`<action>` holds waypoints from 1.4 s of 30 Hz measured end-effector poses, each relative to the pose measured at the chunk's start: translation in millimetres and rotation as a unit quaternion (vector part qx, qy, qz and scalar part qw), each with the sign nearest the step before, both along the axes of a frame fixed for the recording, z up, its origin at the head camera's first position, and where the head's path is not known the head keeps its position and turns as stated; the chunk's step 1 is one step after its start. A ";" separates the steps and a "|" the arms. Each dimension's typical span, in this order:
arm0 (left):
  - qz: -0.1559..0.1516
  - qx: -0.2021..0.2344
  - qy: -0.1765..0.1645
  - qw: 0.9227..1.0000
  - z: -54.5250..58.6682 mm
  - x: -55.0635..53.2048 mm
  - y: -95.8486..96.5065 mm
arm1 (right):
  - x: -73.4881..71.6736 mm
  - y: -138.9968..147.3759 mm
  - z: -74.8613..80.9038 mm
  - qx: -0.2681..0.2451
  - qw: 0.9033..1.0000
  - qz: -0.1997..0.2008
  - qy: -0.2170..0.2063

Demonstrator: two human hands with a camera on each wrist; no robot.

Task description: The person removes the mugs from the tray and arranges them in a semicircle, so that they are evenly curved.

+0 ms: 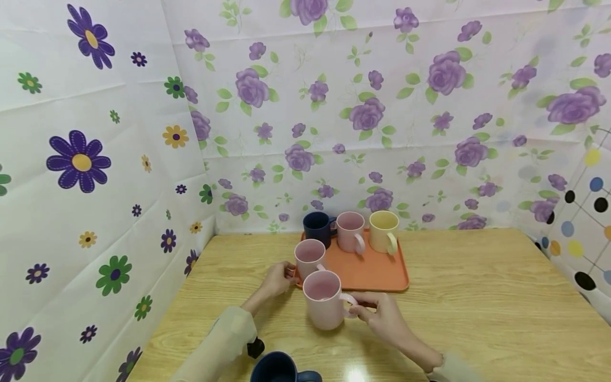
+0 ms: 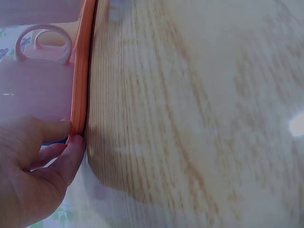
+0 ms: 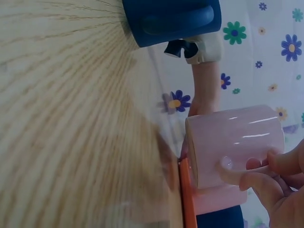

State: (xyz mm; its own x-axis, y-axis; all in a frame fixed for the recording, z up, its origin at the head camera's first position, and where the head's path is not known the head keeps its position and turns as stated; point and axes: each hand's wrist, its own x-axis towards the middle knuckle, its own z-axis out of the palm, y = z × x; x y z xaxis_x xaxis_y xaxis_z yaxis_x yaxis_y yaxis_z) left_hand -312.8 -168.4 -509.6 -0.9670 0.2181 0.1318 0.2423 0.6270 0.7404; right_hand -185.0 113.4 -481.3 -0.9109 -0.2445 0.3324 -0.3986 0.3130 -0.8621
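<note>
My right hand [image 1: 382, 315] grips a pink mug [image 1: 324, 313] by its handle, in front of the orange tray's near left part. In the right wrist view this mug [image 3: 232, 137] is clear of the wooden surface. At the left edge of the orange tray [image 1: 358, 273], my left hand [image 1: 279, 279] pinches the rim, its thumb over and fingers under the edge [image 2: 80, 90] in the left wrist view. On the tray stand a second pink mug [image 1: 307, 254] at left, and a navy mug [image 1: 316, 228], a pink mug [image 1: 347, 233] and a yellow mug [image 1: 380, 233] along the back.
Another navy mug [image 1: 273, 369] stands close to me on the wooden table [image 1: 477, 307], its handle pointing right. Flower-printed cloth [image 1: 367, 79] hangs behind the table, with more printed cloth [image 1: 114, 212] at the left.
</note>
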 end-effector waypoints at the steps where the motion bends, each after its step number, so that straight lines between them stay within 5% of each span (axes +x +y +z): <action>1: -0.001 0.002 -0.001 1.000 0.2 0.1 0.1 | 0.4 -0.8 -0.7 -0.002 1.000 0.007 -0.003; 20: -0.008 0.008 -0.009 1.000 2.7 0.5 1.7 | 7.6 -19.7 -18.2 -0.013 0.993 0.115 0.023; 42: -0.012 0.003 0.004 1.000 -0.9 -1.0 -1.9 | 11.6 -26.3 -20.6 -0.008 0.977 0.211 -0.037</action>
